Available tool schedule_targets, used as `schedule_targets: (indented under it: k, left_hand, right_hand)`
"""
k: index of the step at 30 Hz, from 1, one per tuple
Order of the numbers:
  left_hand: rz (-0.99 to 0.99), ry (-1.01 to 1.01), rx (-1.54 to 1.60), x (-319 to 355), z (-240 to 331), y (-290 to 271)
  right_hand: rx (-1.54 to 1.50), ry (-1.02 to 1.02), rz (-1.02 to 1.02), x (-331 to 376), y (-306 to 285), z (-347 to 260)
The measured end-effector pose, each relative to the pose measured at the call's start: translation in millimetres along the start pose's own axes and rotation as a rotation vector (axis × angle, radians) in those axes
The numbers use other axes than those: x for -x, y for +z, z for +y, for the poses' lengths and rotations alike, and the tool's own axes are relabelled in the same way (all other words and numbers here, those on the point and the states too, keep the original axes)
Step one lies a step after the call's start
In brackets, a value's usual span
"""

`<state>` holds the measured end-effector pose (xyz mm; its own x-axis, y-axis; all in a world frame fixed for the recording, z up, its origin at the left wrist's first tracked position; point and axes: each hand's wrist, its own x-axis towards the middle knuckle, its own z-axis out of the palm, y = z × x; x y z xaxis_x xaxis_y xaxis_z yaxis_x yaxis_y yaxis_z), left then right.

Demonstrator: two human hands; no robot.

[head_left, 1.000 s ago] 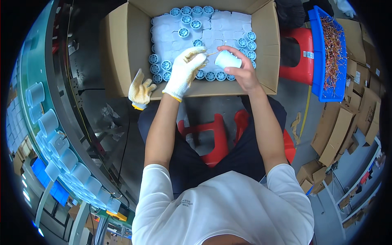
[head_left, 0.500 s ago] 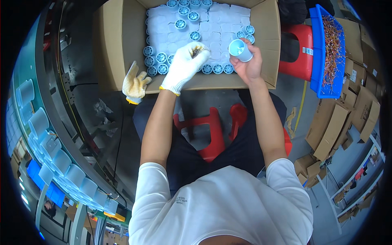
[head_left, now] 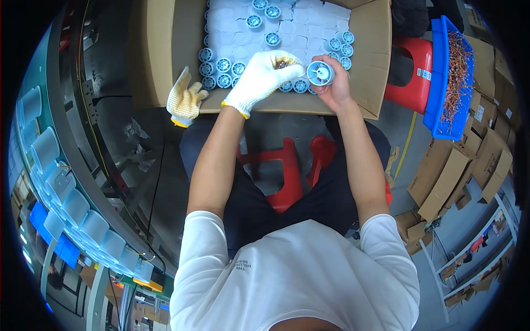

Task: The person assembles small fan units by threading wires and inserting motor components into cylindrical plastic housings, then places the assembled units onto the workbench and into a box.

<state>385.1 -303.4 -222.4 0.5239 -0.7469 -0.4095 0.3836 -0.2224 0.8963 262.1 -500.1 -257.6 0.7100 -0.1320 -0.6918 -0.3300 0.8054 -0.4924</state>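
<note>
My left hand [head_left: 264,80], in a white knit glove with a yellow cuff, is closed in a pinch. A small dark bit shows among its fingers, too little to name. My bare right hand [head_left: 338,88] grips a light-blue plastic cup-shaped part [head_left: 321,73], its round end with a central hub and spokes turned up toward me. The left fingertips are right beside the part's rim. Both hands are above the near side of an open cardboard box [head_left: 369,60]. Inside, several similar blue parts [head_left: 223,65] stand around a whitish patchy layer [head_left: 229,38].
A second glove [head_left: 185,99] hangs on the box's near left corner. To the right, a red stool [head_left: 414,74] stands beside a blue tray [head_left: 439,118] of thin coloured wires. Many blue cups [head_left: 74,207] line the green-edged bench at left. Flattened cartons [head_left: 444,176] lie at right.
My right hand has tilted the blue part, so its hub now faces up. My left hand has moved right, closer to its rim. The whole view has shifted slightly.
</note>
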Motion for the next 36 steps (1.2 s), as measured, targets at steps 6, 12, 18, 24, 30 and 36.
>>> schedule_targets:
  k: [6, 12, 18, 24, 30, 36]
  left_hand:
    - [0.010, -0.001, -0.020, -1.5, -5.0, 0.2]
    - [0.007, -0.009, -0.020, -0.9, -2.3, 1.2]
    - [0.018, -0.044, -0.040, -1.0, -4.2, 1.7]
    - [0.013, 0.028, -0.122, -1.2, -2.3, 7.8]
    - [0.130, 0.133, -0.145, -0.8, -6.3, 8.6]
    - [0.063, 0.130, -0.193, 0.7, 0.9, 13.4]
  right_hand:
    - [0.024, 0.009, -0.045, -0.3, 0.3, 2.1]
    - [0.133, 0.000, -0.054, -1.2, -0.3, 5.3]
    - [0.205, -0.003, -0.017, 1.7, 6.4, 5.8]
    - [0.250, -0.059, 0.002, 1.1, 7.2, 9.0]
    - [0.243, -0.081, -0.001, -1.2, 11.4, 11.3]
    - [0.180, -0.101, -0.006, -4.8, 7.5, 14.6]
